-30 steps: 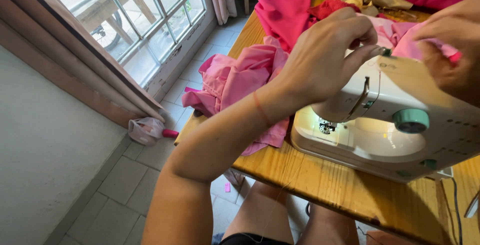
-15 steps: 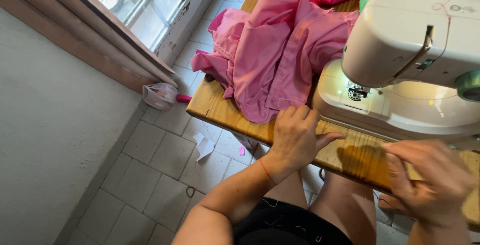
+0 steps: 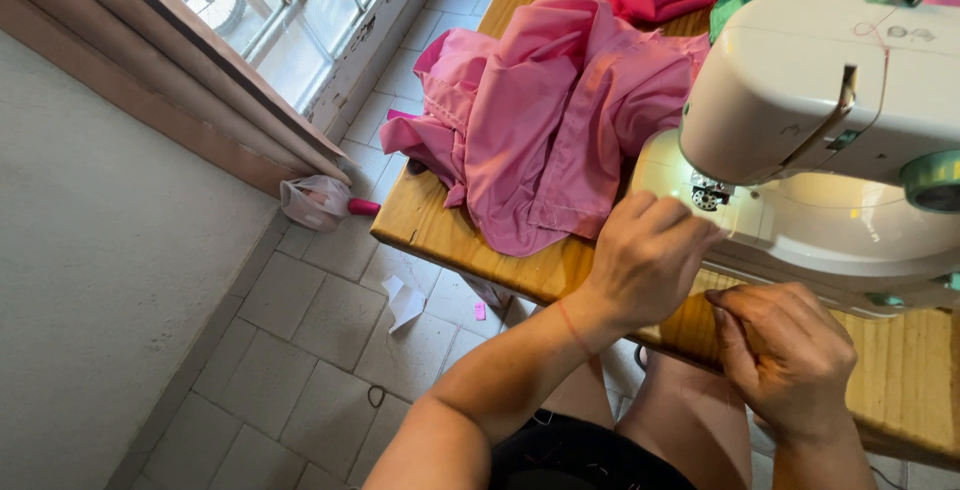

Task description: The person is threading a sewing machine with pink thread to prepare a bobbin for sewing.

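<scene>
Two hands work at the near edge of a wooden table: the right hand has fingers curled, pinching something too small to tell, while the left hand, loosely curled, reaches the needle area of a white sewing machine. Beyond lies pink fabric.

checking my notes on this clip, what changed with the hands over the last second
The left hand came down off the top of the white sewing machine to its needle end. The right hand dropped from the pink cloth behind the machine to the wooden table edge. The crumpled pink fabric pile stayed put.
</scene>
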